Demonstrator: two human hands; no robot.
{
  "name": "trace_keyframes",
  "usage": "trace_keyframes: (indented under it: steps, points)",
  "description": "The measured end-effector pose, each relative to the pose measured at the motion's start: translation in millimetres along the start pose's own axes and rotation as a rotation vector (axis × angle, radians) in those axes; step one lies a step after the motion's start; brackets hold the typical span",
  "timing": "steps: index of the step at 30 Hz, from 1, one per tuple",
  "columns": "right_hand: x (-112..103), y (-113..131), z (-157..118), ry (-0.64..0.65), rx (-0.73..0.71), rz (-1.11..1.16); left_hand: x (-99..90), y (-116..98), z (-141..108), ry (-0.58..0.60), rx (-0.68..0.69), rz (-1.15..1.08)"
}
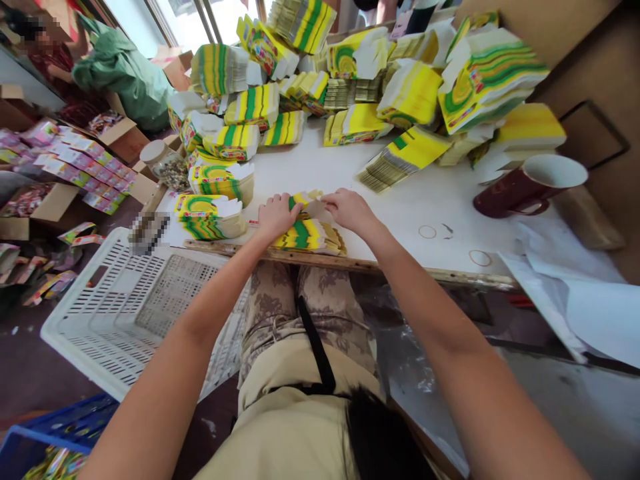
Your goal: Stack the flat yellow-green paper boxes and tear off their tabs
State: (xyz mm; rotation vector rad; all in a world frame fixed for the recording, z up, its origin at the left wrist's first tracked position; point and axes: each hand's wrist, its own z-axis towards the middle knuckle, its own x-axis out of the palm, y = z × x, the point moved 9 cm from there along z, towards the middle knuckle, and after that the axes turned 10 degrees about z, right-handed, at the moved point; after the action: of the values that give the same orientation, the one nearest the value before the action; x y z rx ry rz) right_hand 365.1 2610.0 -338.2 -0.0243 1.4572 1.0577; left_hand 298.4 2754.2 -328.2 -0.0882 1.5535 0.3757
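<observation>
Near the front edge of the white table (pixel 300 163) lies a stack of flat yellow-and-green cartons (pixel 305 237). My left hand (pixel 277 217) rests at the left end of a carton (pixel 303 199) on top of it, fingers closed round that end. At the carton's right end, my right hand (pixel 347 210) pinches its pale flap between thumb and fingers. Left of my hands stands another bundle of yellow-and-green cartons (pixel 207 217). More carton bundles (pixel 357 123) are piled along the back of the table.
A maroon mug (pixel 525 187) stands at the right, near two rubber bands (pixel 480 258). A white plastic crate (pixel 115 300) is below the table's left edge. A glass jar (pixel 165 163) stands at the left. Another person (pixel 55 67) is at the far left.
</observation>
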Motion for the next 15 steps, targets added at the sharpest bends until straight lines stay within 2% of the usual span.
trace_keyframes:
  steps: [9, 15]
  points:
    - [3.0, 10.2, 0.3, -0.014, -0.07, -0.102, 0.6, 0.4, 0.4, -0.023, -0.008, 0.009]
    - [9.7, 15.7, 9.5, -0.039, -0.013, -0.13, -0.1, 0.8, 0.0, -0.017, 0.001, 0.008]
